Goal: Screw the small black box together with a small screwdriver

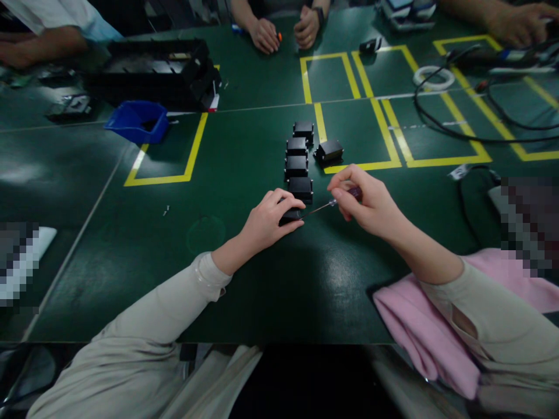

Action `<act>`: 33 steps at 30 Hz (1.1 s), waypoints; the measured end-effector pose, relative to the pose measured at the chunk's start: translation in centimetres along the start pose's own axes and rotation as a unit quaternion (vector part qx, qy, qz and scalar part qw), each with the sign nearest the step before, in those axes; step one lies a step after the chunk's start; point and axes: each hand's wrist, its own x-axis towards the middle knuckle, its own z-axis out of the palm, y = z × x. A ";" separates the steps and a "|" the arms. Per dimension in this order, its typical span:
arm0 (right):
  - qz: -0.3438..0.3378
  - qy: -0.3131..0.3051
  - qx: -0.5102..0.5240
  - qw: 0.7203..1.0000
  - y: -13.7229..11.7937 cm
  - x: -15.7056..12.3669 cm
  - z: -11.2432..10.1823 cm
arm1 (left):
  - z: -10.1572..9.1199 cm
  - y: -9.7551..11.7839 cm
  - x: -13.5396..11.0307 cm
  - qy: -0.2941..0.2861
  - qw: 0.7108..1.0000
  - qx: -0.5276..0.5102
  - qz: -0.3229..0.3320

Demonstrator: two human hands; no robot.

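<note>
My left hand is closed around a small black box on the green table, its fingers covering much of it. In my right hand is a screwdriver with a dark, partly see-through handle. Its thin metal shaft points left, and the tip meets the right end of the held box; the exact contact point is too small to make out. Beyond my left hand, several like black boxes stand in a column leading away from me. Another black box sits at an angle to the right of that column.
A blue bin stands at the left before stacked black trays. Small screws lie left of my left hand. A pink cloth is under my right forearm. Black cables cross the right side. Co-workers' hands rest opposite.
</note>
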 end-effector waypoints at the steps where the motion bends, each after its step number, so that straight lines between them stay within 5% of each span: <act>1: 0.002 0.001 -0.002 1.000 0.0 0.0 0.0 | 0.0 0.0 0.0 0.000 1.000 0.000 0.001; 33: 0.008 -0.004 0.001 1.000 0.0 0.0 0.0 | -0.1 0.1 0.0 -0.007 1.000 -0.008 -0.003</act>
